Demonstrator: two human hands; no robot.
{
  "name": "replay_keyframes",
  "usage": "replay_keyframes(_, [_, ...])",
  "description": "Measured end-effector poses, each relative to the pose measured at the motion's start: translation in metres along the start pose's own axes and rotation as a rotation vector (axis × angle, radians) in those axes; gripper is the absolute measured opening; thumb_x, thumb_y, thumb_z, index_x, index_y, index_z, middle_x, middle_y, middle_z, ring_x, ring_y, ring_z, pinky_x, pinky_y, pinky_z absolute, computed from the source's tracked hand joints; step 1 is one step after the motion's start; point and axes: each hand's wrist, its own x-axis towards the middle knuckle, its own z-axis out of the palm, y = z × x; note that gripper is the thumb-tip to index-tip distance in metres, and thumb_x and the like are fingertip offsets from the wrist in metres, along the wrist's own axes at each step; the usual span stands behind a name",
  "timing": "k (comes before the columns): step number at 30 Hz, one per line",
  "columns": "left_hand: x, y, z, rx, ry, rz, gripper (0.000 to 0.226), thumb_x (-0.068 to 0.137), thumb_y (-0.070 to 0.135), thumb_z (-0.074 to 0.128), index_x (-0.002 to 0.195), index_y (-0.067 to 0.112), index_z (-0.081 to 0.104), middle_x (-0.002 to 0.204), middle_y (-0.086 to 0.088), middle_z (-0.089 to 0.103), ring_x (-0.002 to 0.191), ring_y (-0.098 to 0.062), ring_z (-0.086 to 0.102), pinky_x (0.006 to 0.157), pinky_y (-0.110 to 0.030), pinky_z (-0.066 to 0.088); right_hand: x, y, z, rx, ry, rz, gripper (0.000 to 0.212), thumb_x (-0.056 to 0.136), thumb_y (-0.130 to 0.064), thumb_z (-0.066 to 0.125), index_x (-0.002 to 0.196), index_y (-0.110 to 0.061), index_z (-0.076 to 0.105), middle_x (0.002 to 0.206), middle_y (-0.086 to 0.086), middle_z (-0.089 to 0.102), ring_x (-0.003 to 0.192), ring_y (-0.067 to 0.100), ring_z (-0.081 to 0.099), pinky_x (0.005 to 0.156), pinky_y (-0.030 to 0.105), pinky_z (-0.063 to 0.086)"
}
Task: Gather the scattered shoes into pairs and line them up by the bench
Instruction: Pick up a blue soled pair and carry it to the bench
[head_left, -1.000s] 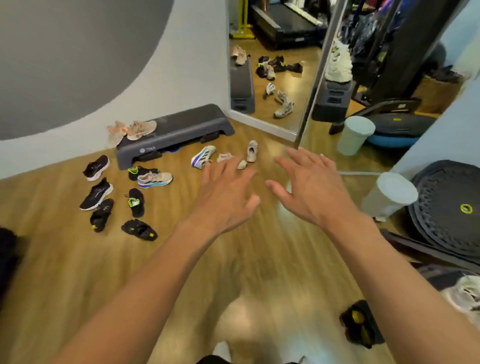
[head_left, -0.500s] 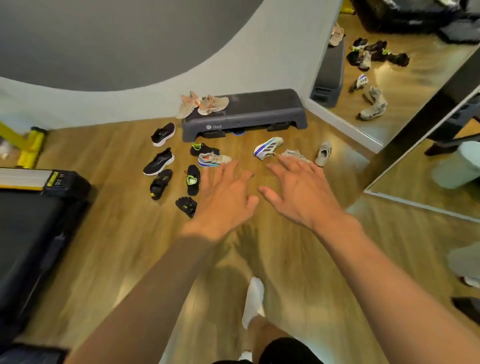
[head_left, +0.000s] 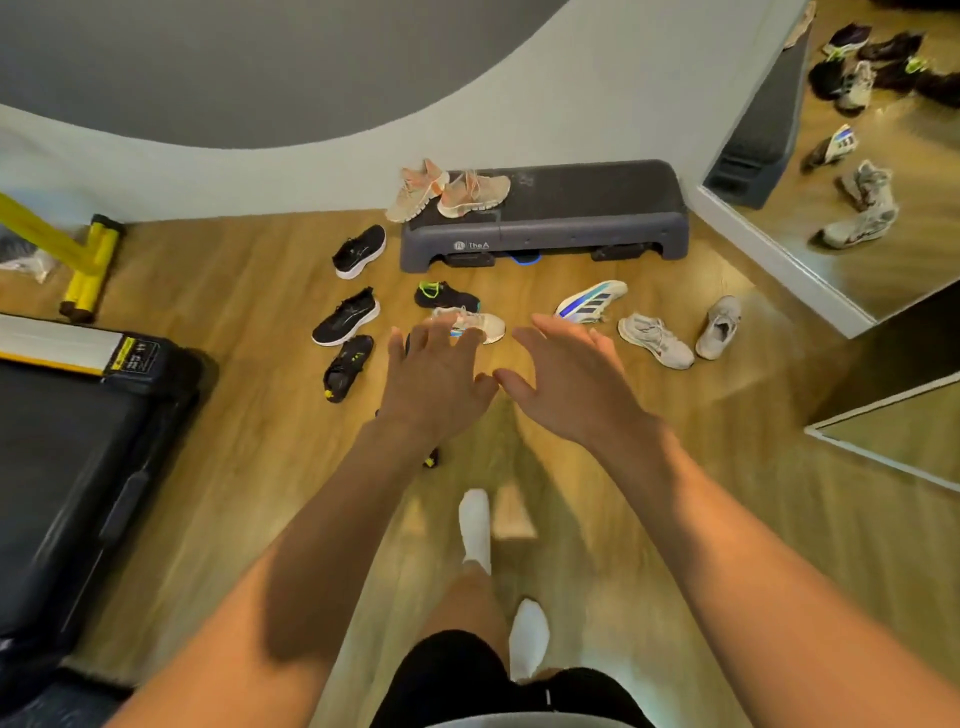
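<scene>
Shoes (head_left: 345, 317) lie loose on the wood floor in front of the grey bench (head_left: 571, 202) — a peach pair (head_left: 452, 189) sits on its left end.

Head view: left hand (head_left: 431, 384) and right hand (head_left: 566, 384) both spread, fingers straight, holding nothing, thumbs nearly meeting. The left hand covers part of a pale sneaker (head_left: 470, 322). A dark shoe (head_left: 431, 458) under that wrist shows only a yellow-tipped scrap. The mirror (head_left: 857, 156) is cut off at right — reflections blurred.
</scene>
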Motion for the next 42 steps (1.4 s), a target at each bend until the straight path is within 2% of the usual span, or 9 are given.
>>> replay_keyframes(8, [0.187,-0.068,0.067,-0.036,-0.113,-0.026,0.054,0.088,0.045,0.051,0.138,0.024,0.044,0.147,-0.008,0.036,0.135,-0.032,0.032,0.113,-0.051,0.018,0.184,0.03,0.079,0.084,-0.078,0.07,0.051,0.092,-0.049,0.046,0.136,-0.024,0.044,0.139,0.001,0.048,0.129,0.023,0.042,0.101,0.043,0.034])
replay_keyframes(12, [0.284,-0.103,0.135,-0.081,-0.159,-0.054,0.052,0.087,0.041,0.05,0.137,0.025,0.045,0.145,-0.007,0.039,0.133,-0.03,0.035,0.113,-0.052,0.02,0.275,0.061,0.155,0.092,-0.141,0.12,0.057,0.092,-0.049,0.045,0.142,-0.023,0.037,0.141,0.004,0.047,0.129,0.026,0.043,0.1,0.042,0.034])
replay_keyframes(17, [0.394,-0.155,0.279,-0.164,-0.226,-0.228,0.05,0.087,0.037,0.05,0.136,0.024,0.046,0.142,-0.006,0.041,0.129,-0.031,0.038,0.111,-0.052,0.026,0.384,0.09,0.3,0.239,-0.158,0.124,0.061,0.091,-0.041,0.05,0.145,-0.02,0.034,0.143,0.007,0.044,0.127,0.028,0.045,0.1,0.044,0.039])
replay_keyframes(21, [0.451,-0.179,0.417,-0.097,-0.335,-0.231,0.056,0.088,0.034,0.049,0.141,0.021,0.039,0.144,-0.009,0.037,0.133,-0.034,0.033,0.111,-0.055,0.023,0.442,0.115,0.435,0.267,-0.178,0.061,0.066,0.089,-0.033,0.054,0.148,-0.02,0.027,0.147,0.005,0.039,0.13,0.028,0.041,0.098,0.046,0.039])
replay_keyframes(29, [0.535,-0.223,0.624,0.026,-0.256,-0.248,0.07,0.079,0.033,0.059,0.141,0.017,0.03,0.135,-0.01,0.041,0.13,-0.033,0.036,0.107,-0.057,0.023,0.536,0.177,0.644,0.202,-0.229,-0.012,0.076,0.086,-0.03,0.062,0.149,-0.017,0.02,0.149,0.008,0.034,0.134,0.029,0.036,0.103,0.049,0.04])
replay_keyframes(34, [0.575,-0.249,0.674,0.167,-0.21,-0.164,0.062,0.078,0.032,0.068,0.128,0.012,0.038,0.121,-0.013,0.056,0.116,-0.036,0.049,0.101,-0.062,0.028,0.597,0.185,0.701,0.073,-0.193,-0.092,0.09,0.083,-0.035,0.066,0.152,-0.016,0.011,0.153,0.014,0.025,0.141,0.033,0.025,0.111,0.052,0.028])
replay_keyframes(38, [0.591,-0.264,0.68,0.294,-0.077,-0.102,0.033,0.086,0.017,0.056,0.117,0.011,0.049,0.108,-0.007,0.065,0.103,-0.032,0.058,0.088,-0.046,0.033,0.624,0.184,0.72,0.013,-0.229,-0.091,0.101,0.08,-0.04,0.071,0.152,-0.016,0.004,0.152,0.012,0.027,0.141,0.033,0.024,0.111,0.054,0.026])
replay_keyframes(40, [0.597,-0.269,0.677,0.266,-0.046,-0.087,0.025,0.09,0.018,0.054,0.115,0.014,0.056,0.109,-0.005,0.065,0.105,-0.029,0.058,0.092,-0.047,0.035,0.632,0.186,0.723,0.009,-0.179,-0.092,0.091,0.08,-0.039,0.071,0.148,-0.014,0.016,0.145,0.012,0.037,0.135,0.034,0.035,0.108,0.054,0.031])
replay_keyframes(42, [0.602,-0.271,0.675,0.229,-0.044,-0.081,0.025,0.09,0.029,0.058,0.113,0.021,0.059,0.109,0.0,0.066,0.105,-0.026,0.057,0.098,-0.043,0.038,0.64,0.193,0.717,0.053,-0.128,-0.131,0.068,0.079,-0.033,0.072,0.134,-0.012,0.036,0.13,0.011,0.049,0.121,0.034,0.047,0.096,0.049,0.041])
